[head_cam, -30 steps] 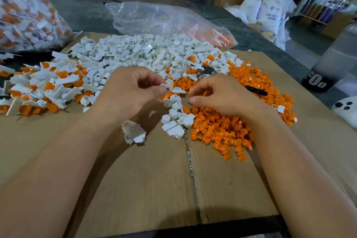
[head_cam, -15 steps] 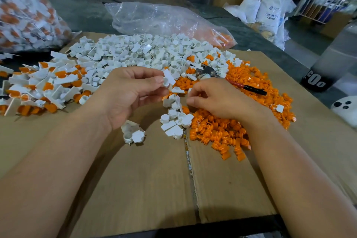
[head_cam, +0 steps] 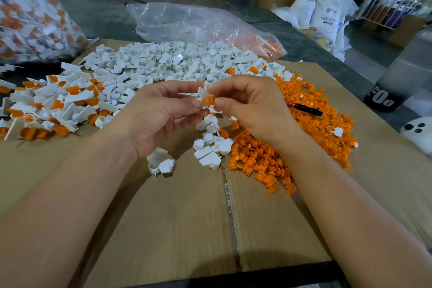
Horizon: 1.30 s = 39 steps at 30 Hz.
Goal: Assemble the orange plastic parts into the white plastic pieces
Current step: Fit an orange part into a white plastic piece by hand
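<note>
**Orange part meets white piece between the fingertips**

Nearest the person, a flattened brown cardboard sheet [head_cam: 173,222] serves as the work surface, with both forearms reaching out over it. A little farther on, a few loose white plastic caps [head_cam: 161,163] lie in a small cluster just below the left wrist.

Above them the two hands meet, raised clear of the cardboard. The left hand [head_cam: 161,114] pinches a small white plastic piece [head_cam: 201,93] between thumb and forefinger, its other fingers loosely curled. The right hand [head_cam: 254,110] pinches a ribbed orange plastic part [head_cam: 208,100] at its fingertips. The orange part sits just below and to the right of the white piece, touching it, and each hand is equally close to the joint. Its long axis seems to run across from the right hand toward the left, though it is too small to be sure. Whether it is already seated cannot be told; by my reading, the push home is the step in hand.

Beyond the right hand spreads a heap of loose orange plastic parts [head_cam: 308,133], with a black pen with a red end [head_cam: 305,109] lying on it. Beyond both hands lies a spread of loose white plastic pieces [head_cam: 173,63], and to the left a pile of finished white-and-orange assemblies [head_cam: 46,105]. Farthest back is a crumpled clear plastic bag [head_cam: 194,23].
</note>
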### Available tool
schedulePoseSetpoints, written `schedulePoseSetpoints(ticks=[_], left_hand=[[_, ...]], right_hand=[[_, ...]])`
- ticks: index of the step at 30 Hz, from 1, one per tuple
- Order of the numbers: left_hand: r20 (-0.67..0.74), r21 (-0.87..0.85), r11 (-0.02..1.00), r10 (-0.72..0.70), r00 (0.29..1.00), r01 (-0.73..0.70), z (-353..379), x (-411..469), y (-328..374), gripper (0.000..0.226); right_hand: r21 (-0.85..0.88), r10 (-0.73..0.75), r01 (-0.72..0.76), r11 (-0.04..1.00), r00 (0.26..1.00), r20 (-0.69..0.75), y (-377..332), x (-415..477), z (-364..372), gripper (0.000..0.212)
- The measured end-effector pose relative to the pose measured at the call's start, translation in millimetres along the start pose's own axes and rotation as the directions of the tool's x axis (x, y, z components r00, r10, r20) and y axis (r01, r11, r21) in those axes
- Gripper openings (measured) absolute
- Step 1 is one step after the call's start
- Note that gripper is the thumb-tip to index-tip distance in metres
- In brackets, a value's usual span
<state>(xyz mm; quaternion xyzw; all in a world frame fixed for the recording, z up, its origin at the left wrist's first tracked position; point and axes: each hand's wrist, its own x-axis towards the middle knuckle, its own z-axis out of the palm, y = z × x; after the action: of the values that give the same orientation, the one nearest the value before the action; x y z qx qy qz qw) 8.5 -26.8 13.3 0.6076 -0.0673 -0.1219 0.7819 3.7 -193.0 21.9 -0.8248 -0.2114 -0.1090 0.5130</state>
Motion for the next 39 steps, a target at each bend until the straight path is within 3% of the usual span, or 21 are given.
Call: schedulePoseSetpoints(ticks=[6,16,26,32,39], left_hand=[[0.042,0.033,0.999,0.004,0.999,-0.005,-1.6,1.8,-3.6,0.025],[0.049,0.122,0.992,0.003,0.999,-0.009,0.3,0.2,-5.9,0.028],[0.007,0.133,0.984,0.121,0.993,-0.120,0.6,-0.3,-5.9,0.028],[-0.032,0.125,0.984,0.131,0.991,-0.126,2.1,-0.7,-4.8,0.030],[-0.075,0.031,0.996,0.081,0.994,-0.079,2.5,-1.1,0.0,0.004]], right_hand=[[-0.081,-0.045,0.044,0.996,0.999,-0.013,-1.5,-0.8,0.8,0.034],[-0.389,-0.209,0.234,0.891,0.972,0.105,-7.6,-4.7,-0.5,0.014],[-0.111,-0.120,0.116,0.987,0.992,-0.030,-0.6,-1.2,3.6,0.015],[-0.122,-0.033,0.033,0.992,0.999,0.000,-0.8,-1.1,3.9,0.009],[-0.108,-0.037,0.033,0.994,0.999,-0.037,-0.9,-1.8,7.9,0.014]])
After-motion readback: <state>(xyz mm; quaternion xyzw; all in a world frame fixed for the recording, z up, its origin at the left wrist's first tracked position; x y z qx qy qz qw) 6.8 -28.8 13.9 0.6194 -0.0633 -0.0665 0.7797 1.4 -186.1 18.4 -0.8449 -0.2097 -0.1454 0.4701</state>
